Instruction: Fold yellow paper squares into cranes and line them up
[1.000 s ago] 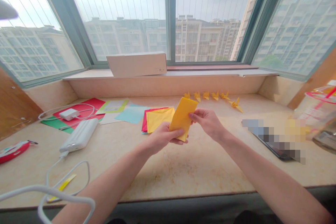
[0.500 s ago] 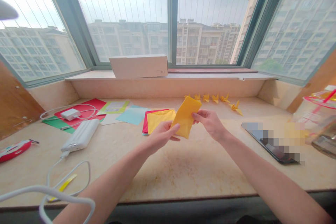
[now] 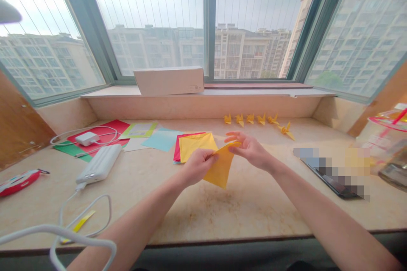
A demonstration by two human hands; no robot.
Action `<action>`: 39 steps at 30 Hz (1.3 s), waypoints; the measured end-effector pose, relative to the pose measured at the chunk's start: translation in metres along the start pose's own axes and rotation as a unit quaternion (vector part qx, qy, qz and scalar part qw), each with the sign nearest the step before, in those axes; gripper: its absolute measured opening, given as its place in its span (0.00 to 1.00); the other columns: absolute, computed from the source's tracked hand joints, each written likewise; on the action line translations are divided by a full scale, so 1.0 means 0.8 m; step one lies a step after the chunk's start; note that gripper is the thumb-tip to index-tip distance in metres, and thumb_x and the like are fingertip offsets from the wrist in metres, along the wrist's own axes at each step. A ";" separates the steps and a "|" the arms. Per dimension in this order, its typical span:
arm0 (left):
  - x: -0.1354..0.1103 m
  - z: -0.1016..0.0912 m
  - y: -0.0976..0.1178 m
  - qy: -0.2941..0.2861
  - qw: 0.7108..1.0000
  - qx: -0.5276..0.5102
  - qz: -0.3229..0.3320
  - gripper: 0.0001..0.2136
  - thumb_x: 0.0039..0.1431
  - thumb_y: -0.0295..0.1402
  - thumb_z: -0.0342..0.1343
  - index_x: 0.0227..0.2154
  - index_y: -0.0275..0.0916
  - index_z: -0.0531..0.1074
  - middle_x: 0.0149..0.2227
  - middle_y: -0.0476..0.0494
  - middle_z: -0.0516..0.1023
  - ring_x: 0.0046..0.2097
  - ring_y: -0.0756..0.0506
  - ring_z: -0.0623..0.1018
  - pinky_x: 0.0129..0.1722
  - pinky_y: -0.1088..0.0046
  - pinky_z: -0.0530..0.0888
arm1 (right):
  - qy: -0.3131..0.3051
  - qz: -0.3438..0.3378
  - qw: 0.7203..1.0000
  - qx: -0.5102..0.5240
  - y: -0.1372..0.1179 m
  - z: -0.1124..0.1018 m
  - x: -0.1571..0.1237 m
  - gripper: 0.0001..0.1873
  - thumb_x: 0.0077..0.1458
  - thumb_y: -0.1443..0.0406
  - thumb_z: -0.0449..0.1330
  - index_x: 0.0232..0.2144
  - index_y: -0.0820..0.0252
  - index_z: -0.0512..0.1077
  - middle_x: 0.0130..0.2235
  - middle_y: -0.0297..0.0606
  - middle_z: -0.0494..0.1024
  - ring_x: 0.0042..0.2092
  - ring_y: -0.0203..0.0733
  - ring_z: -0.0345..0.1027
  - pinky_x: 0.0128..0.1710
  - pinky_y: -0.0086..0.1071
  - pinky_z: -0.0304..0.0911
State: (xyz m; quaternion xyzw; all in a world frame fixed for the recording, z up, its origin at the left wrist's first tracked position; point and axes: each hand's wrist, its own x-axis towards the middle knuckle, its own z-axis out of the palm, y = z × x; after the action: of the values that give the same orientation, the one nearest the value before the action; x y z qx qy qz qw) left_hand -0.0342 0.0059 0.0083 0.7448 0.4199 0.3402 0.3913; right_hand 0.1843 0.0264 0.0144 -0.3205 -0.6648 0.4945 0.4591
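A folded sheet of yellow origami paper [image 3: 221, 169] is held above the counter between both hands. My left hand [image 3: 200, 164] pinches its upper left edge, with the fingers curled in. At the upper right corner, my right hand [image 3: 249, 150] grips the paper between thumb and fingers, some fingertips raised behind. Just beyond the left hand lies a stack of yellow paper [image 3: 195, 144] on top of red paper [image 3: 177, 149]. Several folded yellow paper cranes [image 3: 250, 119] stand in a row at the back, and another crane [image 3: 286, 130] sits nearer on the right.
To the left are a white power bank [image 3: 99, 163] with a cable, a white charger [image 3: 87, 138], coloured sheets and a red-and-white item [image 3: 22, 182]. A phone [image 3: 327, 178] and a clear cup [image 3: 381, 135] stand right. A white box [image 3: 170, 81] rests on the sill.
The yellow paper has come down and been turned, so its top edge runs between both hands. The right fingers have lifted, and the leftmost cranes are uncovered.
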 end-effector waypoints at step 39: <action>-0.002 0.007 0.010 0.083 0.985 -0.150 -0.003 0.22 0.60 0.51 0.53 0.26 0.35 0.73 0.24 0.48 0.71 0.25 0.50 0.68 0.25 0.76 0.61 | 0.085 -0.018 0.996 0.008 -0.018 0.012 -0.003 0.22 0.51 0.49 0.65 0.39 0.61 0.78 0.35 0.40 0.82 0.36 0.43 0.75 0.40 0.38 0.71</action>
State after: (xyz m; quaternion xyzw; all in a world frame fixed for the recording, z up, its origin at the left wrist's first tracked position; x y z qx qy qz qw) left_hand -0.0271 0.0004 0.0121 0.6455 0.3978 0.4586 0.4633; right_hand 0.1768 0.0169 0.0266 -0.3460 -0.6251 0.4624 0.5252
